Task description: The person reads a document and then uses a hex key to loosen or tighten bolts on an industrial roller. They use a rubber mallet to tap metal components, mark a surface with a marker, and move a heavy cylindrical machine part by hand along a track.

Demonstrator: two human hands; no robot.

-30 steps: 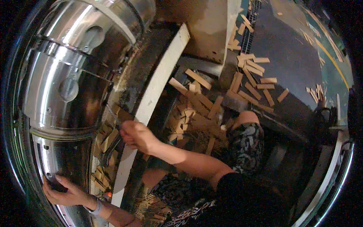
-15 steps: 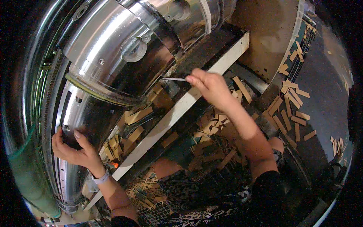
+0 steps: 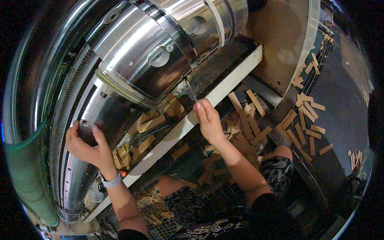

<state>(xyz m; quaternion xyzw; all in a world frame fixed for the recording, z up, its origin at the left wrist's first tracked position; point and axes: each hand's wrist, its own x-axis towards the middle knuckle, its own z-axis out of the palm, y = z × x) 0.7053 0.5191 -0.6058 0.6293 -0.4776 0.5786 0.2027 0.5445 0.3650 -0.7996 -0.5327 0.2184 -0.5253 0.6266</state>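
A large shiny metal roller (image 3: pixel 132 40) with round recesses and small screw holes fills the upper left. My left hand (image 3: pixel 90 150) rests on the narrower metal cylinder (image 3: pixel 114 114) below it, thumb and fingers spread on either side of a small screw hole. In my right hand (image 3: pixel 210 122) a thin metal rod (image 3: pixel 191 90) is pinched between thumb and fingers. Its far end reaches the lower edge of the roller; whether it sits in a hole there I cannot tell. A yellowish band (image 3: pixel 124 93) circles the roller's end.
A pale beam (image 3: pixel 216 89) runs diagonally below the roller. Cardboard strips (image 3: pixel 154 124) lie between them, and more strips (image 3: pixel 310 108) litter the floor. A toothed ring (image 3: pixel 76 76) and a green cover (image 3: pixel 30 176) stand left; a brown panel (image 3: pixel 276 48) rises upper right.
My right hand has swung down toward me, turning the rod from nearly level to steeply slanted. The view has shifted; my left hand stays by the same screw hole.
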